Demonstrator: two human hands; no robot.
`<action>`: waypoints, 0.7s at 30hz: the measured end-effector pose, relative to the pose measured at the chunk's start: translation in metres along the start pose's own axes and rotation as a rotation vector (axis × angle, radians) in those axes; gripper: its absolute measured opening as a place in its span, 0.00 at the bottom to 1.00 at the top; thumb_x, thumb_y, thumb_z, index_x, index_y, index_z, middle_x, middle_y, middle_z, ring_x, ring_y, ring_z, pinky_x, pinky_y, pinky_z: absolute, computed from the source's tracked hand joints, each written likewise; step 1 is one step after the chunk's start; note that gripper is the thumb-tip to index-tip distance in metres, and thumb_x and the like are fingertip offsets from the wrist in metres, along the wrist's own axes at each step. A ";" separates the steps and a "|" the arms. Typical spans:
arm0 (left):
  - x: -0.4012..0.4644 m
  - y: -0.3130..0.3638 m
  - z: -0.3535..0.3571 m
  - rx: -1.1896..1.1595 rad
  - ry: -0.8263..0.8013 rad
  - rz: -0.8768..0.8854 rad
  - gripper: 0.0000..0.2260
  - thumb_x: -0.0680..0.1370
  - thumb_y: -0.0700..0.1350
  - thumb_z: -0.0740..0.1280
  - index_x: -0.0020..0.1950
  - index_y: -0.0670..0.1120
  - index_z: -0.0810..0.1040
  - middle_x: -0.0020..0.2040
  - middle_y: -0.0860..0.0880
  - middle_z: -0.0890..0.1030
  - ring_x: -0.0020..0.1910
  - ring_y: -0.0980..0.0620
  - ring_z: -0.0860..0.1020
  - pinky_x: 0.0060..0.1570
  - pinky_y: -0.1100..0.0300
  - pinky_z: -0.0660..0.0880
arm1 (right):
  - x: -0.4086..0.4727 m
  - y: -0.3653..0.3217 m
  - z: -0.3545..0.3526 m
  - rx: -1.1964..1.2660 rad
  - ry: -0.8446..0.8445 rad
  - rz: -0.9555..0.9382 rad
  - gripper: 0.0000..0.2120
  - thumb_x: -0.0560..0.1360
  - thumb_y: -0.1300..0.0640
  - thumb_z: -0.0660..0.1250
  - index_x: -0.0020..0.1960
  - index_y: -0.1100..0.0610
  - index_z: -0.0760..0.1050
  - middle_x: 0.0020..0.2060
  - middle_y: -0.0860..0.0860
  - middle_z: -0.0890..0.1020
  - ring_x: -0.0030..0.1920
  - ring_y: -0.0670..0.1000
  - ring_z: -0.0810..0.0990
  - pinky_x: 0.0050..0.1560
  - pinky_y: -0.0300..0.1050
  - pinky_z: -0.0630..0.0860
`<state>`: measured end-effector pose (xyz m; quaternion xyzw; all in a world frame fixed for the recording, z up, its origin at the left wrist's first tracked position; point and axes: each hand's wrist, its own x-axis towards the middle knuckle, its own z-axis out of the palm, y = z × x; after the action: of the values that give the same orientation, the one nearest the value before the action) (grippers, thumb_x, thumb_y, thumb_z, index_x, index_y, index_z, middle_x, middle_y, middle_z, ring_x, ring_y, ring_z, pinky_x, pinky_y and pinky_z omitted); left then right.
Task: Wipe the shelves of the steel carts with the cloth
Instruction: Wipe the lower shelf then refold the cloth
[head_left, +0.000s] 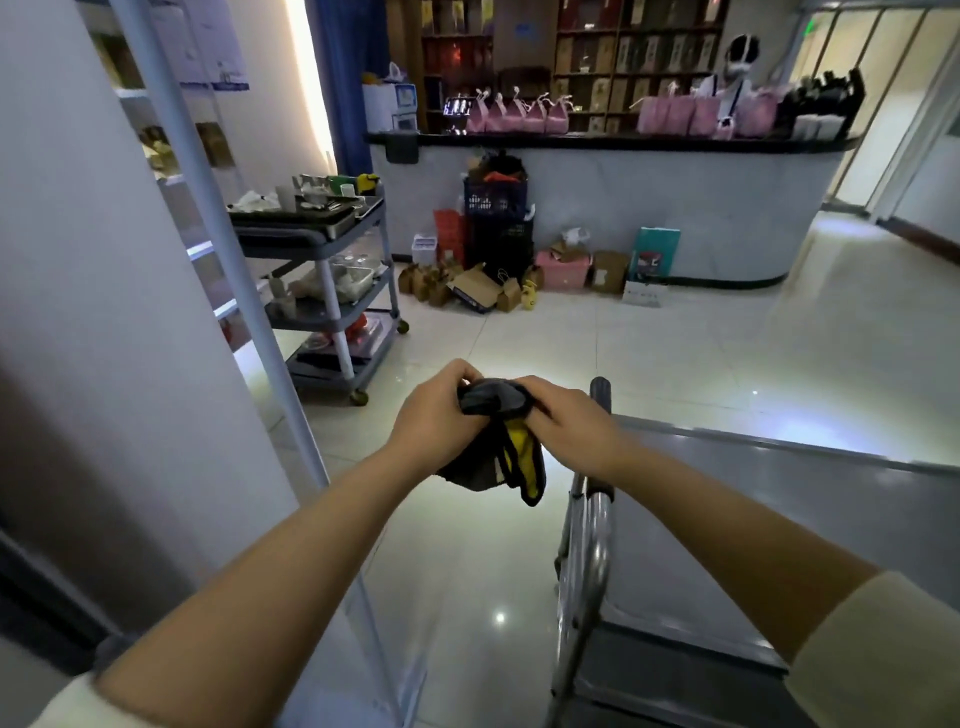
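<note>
The cloth (493, 441), dark grey with a yellow face and black edging, is hanging bunched in the air, its upper part gathered between the left hand (436, 415) and the right hand (566, 421) and its lower folds drooping beneath them. The steel cart (753, 519) is standing just right of it, its flat grey top shelf lying bare and its tubular handle running along the near left edge.
</note>
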<state>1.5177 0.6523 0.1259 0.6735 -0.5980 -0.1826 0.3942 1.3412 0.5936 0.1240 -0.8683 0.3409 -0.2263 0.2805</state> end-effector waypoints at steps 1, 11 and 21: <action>0.008 -0.001 0.004 0.006 -0.026 0.003 0.08 0.74 0.50 0.70 0.49 0.53 0.73 0.43 0.53 0.80 0.44 0.52 0.79 0.46 0.48 0.79 | 0.005 0.005 -0.002 0.001 0.018 0.011 0.14 0.81 0.57 0.55 0.65 0.50 0.71 0.52 0.49 0.81 0.52 0.51 0.78 0.52 0.51 0.76; 0.113 -0.038 0.042 0.152 -0.358 -0.009 0.11 0.66 0.47 0.68 0.45 0.51 0.71 0.44 0.51 0.80 0.44 0.46 0.79 0.49 0.44 0.78 | 0.068 0.089 -0.029 0.124 0.200 0.157 0.11 0.81 0.59 0.54 0.54 0.48 0.73 0.45 0.45 0.80 0.47 0.45 0.78 0.50 0.43 0.75; 0.231 -0.075 0.112 0.139 -0.603 0.007 0.16 0.68 0.40 0.65 0.52 0.52 0.68 0.43 0.50 0.78 0.37 0.51 0.77 0.37 0.53 0.79 | 0.136 0.184 -0.062 0.125 0.245 0.255 0.14 0.77 0.59 0.56 0.58 0.50 0.75 0.49 0.46 0.81 0.51 0.48 0.78 0.53 0.44 0.75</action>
<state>1.5372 0.3961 0.0526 0.6121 -0.7015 -0.3317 0.1525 1.3101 0.3630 0.0793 -0.7648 0.4650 -0.3137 0.3169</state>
